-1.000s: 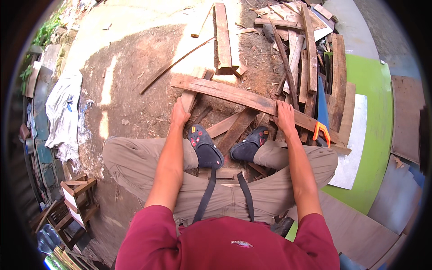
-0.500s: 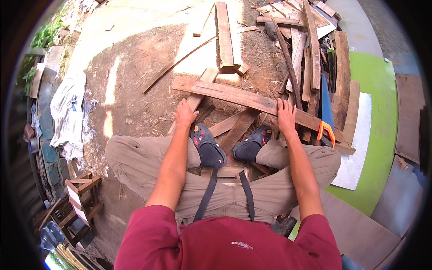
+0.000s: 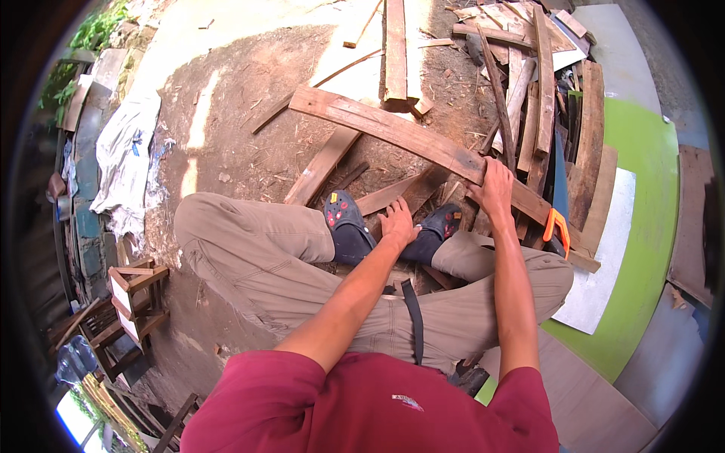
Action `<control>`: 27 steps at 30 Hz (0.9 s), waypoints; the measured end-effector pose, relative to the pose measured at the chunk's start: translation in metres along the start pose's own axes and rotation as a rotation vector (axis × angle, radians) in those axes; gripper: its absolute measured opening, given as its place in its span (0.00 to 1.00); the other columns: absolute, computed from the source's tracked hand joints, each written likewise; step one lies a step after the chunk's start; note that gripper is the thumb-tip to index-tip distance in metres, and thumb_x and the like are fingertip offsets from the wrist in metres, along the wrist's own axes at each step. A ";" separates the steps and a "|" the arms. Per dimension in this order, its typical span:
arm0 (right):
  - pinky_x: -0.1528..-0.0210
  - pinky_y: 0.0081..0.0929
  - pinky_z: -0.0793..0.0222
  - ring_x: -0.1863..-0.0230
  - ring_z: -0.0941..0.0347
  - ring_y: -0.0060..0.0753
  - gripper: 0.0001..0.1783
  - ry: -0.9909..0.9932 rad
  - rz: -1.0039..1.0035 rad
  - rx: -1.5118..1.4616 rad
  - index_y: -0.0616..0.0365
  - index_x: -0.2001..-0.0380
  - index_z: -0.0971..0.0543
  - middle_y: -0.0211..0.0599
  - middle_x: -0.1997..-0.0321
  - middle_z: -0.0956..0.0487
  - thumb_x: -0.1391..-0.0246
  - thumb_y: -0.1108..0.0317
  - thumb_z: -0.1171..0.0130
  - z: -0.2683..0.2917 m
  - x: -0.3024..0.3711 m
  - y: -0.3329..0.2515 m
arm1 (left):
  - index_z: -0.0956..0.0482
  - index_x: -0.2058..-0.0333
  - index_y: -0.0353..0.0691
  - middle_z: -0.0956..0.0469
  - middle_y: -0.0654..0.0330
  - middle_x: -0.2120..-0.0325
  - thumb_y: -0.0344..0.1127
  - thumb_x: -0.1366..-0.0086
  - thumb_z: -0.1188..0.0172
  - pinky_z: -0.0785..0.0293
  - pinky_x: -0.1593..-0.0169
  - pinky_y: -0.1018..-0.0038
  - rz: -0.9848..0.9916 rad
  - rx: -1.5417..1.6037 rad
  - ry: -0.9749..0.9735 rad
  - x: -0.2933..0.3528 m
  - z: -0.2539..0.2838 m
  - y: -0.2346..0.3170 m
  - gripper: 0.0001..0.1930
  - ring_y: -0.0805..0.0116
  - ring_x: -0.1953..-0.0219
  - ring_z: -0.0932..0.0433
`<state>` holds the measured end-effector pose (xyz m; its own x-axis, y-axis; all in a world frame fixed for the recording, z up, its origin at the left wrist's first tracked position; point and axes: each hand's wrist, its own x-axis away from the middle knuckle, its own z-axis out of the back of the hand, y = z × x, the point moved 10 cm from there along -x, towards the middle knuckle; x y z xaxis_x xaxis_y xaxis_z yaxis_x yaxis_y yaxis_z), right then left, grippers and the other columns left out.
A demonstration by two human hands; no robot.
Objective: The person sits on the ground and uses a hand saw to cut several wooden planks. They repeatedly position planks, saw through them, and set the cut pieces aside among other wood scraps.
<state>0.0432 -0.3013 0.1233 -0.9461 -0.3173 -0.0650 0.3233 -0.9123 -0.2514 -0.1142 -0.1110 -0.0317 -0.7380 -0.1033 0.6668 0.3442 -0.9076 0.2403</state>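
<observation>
Littered brown ground point(image 3: 242, 106), partly sunlit, forms your work surface. Your left hand point(image 3: 398, 224) has its fingers spread, between your two dark clogs point(image 3: 342, 209); contact cannot be determined. Your right hand point(image 3: 495, 189) grips one long wooden plank point(image 3: 393, 130), reddish-brown with a dark mark beside the fingers, set diagonally ahead of the clogs. One orange-handled handsaw point(image 3: 556, 229) sits beside its right end. Farther right: one green panel point(image 3: 642, 162).

Open passage over earthen ground point(image 3: 226, 143) between white cloth point(image 3: 124, 162) and long plank point(image 3: 393, 131). Obstacles: plank ahead of left hand point(image 3: 398, 221); timber pile point(image 3: 544, 83) and saw handle point(image 3: 552, 220) at right.
</observation>
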 end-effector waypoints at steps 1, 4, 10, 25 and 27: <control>0.35 0.46 0.40 0.40 0.30 0.53 0.46 0.021 0.018 -0.018 0.59 0.41 0.30 0.48 0.46 0.25 0.65 0.63 0.19 0.009 0.000 -0.004 | 0.55 0.27 0.37 0.29 0.46 0.37 0.61 0.45 0.27 0.36 0.34 0.47 0.010 -0.028 0.052 -0.003 -0.007 -0.005 0.60 0.47 0.34 0.30; 0.36 0.47 0.40 0.41 0.30 0.54 0.45 0.093 0.031 -0.045 0.59 0.42 0.30 0.48 0.46 0.24 0.65 0.63 0.20 0.028 0.004 -0.002 | 0.55 0.27 0.33 0.28 0.43 0.39 0.60 0.44 0.27 0.35 0.34 0.45 -0.061 -0.082 -0.152 -0.016 -0.023 -0.019 0.60 0.47 0.36 0.27; 0.36 0.46 0.41 0.40 0.30 0.54 0.43 0.156 -0.013 -0.101 0.60 0.43 0.29 0.48 0.46 0.24 0.67 0.69 0.22 0.050 0.006 -0.004 | 0.45 0.31 0.29 0.19 0.40 0.51 0.58 0.49 0.24 0.21 0.45 0.57 -0.070 0.018 -0.085 -0.028 -0.019 -0.040 0.57 0.43 0.49 0.17; 0.34 0.46 0.41 0.40 0.30 0.53 0.42 0.275 -0.105 -0.173 0.60 0.43 0.28 0.45 0.46 0.23 0.67 0.67 0.22 0.086 -0.015 0.025 | 0.31 0.39 0.34 0.24 0.35 0.47 0.52 0.51 0.26 0.29 0.39 0.53 -0.205 0.771 0.402 -0.045 0.127 -0.032 0.44 0.40 0.43 0.25; 0.35 0.46 0.41 0.41 0.30 0.53 0.42 0.320 -0.122 -0.169 0.59 0.43 0.28 0.45 0.46 0.23 0.66 0.67 0.22 0.104 -0.020 0.033 | 0.29 0.39 0.36 0.24 0.37 0.47 0.54 0.51 0.26 0.27 0.40 0.53 -0.166 0.531 0.450 -0.053 0.181 -0.021 0.43 0.42 0.42 0.25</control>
<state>0.0752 -0.3515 0.2167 -0.9447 -0.0875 -0.3161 0.2248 -0.8745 -0.4299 0.0228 -0.0130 0.0562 -0.9336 -0.2426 0.2638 0.3584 -0.6173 0.7004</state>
